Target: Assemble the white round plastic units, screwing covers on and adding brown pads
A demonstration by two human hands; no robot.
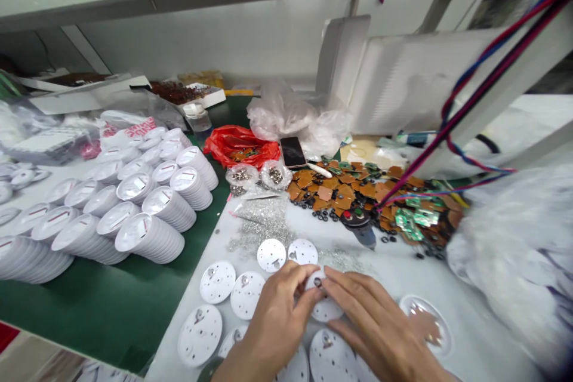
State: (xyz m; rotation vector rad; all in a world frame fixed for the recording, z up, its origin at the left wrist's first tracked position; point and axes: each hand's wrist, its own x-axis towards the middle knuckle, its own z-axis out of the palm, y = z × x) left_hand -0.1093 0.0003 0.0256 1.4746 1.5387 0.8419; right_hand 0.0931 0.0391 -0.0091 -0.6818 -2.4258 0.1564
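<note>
Between my two hands is a white plastic disc (327, 310) with small holes and a small dark round part near the fingertips. My left hand (280, 316) is closed, thumb and index finger pinching at the disc's left edge. My right hand (371, 319) presses its fingers together along the right side of the same disc, partly covering it. Similar discs with small metal pieces lie around, such as one white disc (217, 282) to the left and another disc (332, 355) just below. Beyond the hands, silvery small screws (268, 215) are spread on the white surface.
Stacks of white round cups (150, 239) stand on the green mat at left. Brown and green circuit boards (344, 191) and black rings are heaped behind. A red bag (242, 146), phone (292, 151), driver-like black tool (357, 218) and hanging cables (447, 125) are near. A clear-rimmed dish (443, 334) sits right.
</note>
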